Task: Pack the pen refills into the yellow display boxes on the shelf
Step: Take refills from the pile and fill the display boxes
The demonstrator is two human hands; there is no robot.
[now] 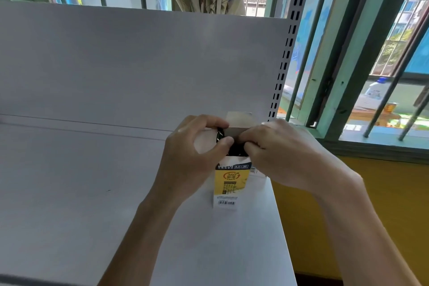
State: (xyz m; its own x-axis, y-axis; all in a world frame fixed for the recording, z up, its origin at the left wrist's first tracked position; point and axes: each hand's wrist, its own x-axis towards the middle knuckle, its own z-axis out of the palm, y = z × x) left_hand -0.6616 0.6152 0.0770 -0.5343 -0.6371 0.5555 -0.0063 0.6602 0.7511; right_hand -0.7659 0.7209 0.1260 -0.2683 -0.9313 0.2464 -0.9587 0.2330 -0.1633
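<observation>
One yellow display box (232, 181) in view, standing upright near the right edge of the white shelf (81, 169), printed face toward the camera, top open, rear lid flap (239, 118) folded up and back so it stays out of the way of the mouth. Both hands work at that mouth. Left hand (192, 155) is curled, thumb and forefinger pinched on a dark bundle at the opening, which I take to be the pen refills (234, 148); probably steadying the left side of the bundle and keeping it lined up with the box wall. Right hand (285, 153) comes in from the other side, fingers closed together and pressed onto the same dark bundle at the rim, palm covering the box's right wall. Exact contact under the right fingers is hidden, so whether it pinches refills or just pushes the flap edge I can't tell. Two-sided grip makes sense: loose thin refills fan out, so squeezing from both sides keeps them as one pack narrow enough for the opening. Box sits flat on the shelf, nothing else bracing it, so downward push has to stay vertical or it tips. Judgement: refills are partly in, tops at rim level; next is seating them fully, then closing the flap. No other boxes visible on the shelf.
</observation>
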